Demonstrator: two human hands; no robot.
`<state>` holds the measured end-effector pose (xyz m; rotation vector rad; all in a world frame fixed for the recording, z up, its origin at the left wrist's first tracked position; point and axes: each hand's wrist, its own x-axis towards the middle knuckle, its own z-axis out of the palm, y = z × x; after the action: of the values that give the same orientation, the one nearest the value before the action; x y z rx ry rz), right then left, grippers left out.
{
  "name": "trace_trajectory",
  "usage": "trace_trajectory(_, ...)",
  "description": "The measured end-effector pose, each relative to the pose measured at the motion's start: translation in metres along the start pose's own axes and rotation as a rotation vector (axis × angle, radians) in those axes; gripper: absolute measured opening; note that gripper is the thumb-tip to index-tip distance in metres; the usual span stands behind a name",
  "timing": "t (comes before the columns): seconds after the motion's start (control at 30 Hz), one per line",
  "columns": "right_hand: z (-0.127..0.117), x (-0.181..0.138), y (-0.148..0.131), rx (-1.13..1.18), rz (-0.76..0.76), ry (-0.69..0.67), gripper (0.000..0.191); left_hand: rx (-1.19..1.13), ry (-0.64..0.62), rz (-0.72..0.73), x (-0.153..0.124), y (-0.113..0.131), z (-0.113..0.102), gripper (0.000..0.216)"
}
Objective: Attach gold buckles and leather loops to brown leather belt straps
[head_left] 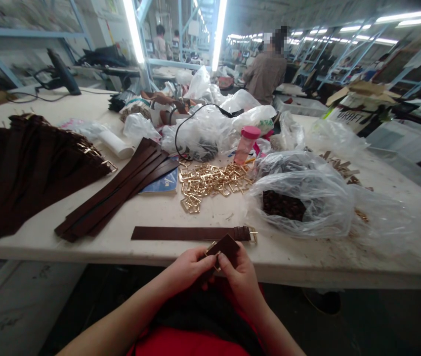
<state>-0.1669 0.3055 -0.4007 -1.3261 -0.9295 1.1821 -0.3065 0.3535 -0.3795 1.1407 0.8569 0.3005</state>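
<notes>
Both my hands meet at the table's front edge around a short dark brown leather strap [224, 245] with a gold buckle [217, 267]. My left hand [194, 267] grips the buckle side, thumb pressed on it. My right hand [238, 269] is closed on the leather, its thumb beside the buckle. The strap's lower part is hidden below my hands. Just beyond them lies a flat brown strap [184, 233] with a buckle at its right end. Further back is a heap of loose gold buckles [214, 180].
Left are a fanned stack of buckled straps [28, 168] and a pile of plain straps [117, 190] partly over a blue booklet [162, 184]. Right, an open plastic bag [317, 198] holds small dark brown pieces. A pink-lidded jar [247, 143] stands behind the buckles. A person [268, 69] stands beyond.
</notes>
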Motion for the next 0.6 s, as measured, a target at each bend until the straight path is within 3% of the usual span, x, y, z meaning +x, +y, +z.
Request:
trace_trajectory(0.1,-0.0003,-0.0012,-0.0011,0.044,0.021,-0.006,0.019,-0.03,-0.024,-0.023,-0.003,0.0018,0.0004,0.034)
trace_trajectory(0.3,0.0052,-0.0005,-0.003,0.441,0.32,-0.124,0.026,0.016,-0.003,-0.001,-0.0077,0.0043,0.0017,0.031)
trace_trajectory(0.43,0.0083,-0.0026,-0.0027,0.221,0.179,-0.027,0.023,-0.033,-0.027,-0.011,-0.0077,0.0015,-0.0007,0.029)
trace_trajectory(0.6,0.0069,-0.0054,-0.0024,-0.152,-0.237,0.052,0.01,-0.011,0.006,0.041,-0.0079,0.0007,0.0002,0.026)
